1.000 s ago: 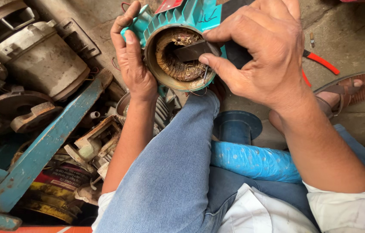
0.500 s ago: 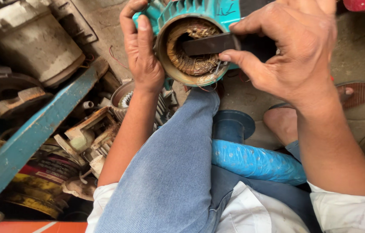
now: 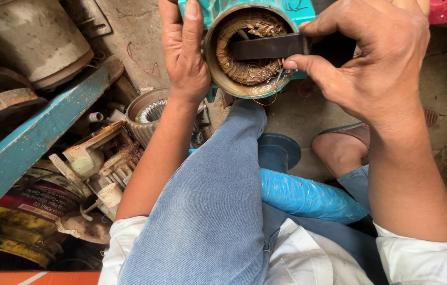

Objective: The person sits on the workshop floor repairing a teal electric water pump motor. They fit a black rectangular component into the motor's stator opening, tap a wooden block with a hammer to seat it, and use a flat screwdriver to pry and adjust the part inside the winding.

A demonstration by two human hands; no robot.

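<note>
A teal motor housing (image 3: pixel 298 9) with copper windings (image 3: pixel 244 68) inside rests on my raised knee. My left hand (image 3: pixel 184 53) grips the housing's left rim, thumb along the edge. My right hand (image 3: pixel 376 58) holds a flat dark bar (image 3: pixel 268 46) laid across the housing's open mouth, with thumb and forefinger pinching its right end. Thin wire ends stick out at the lower rim near my forefinger.
To the left lie several old motor parts: a grey motor body (image 3: pixel 28 37), a finned stator (image 3: pixel 147 113), rusty castings (image 3: pixel 91 158) and a teal beam (image 3: pixel 33 142). A blue cylinder (image 3: pixel 308 198) lies under my leg. My sandalled foot (image 3: pixel 342 148) rests on the concrete floor.
The view has closed in on the housing, which sits higher in the frame. The dark bar has turned from slanted to nearly level across the opening. Both hands keep their grip.
</note>
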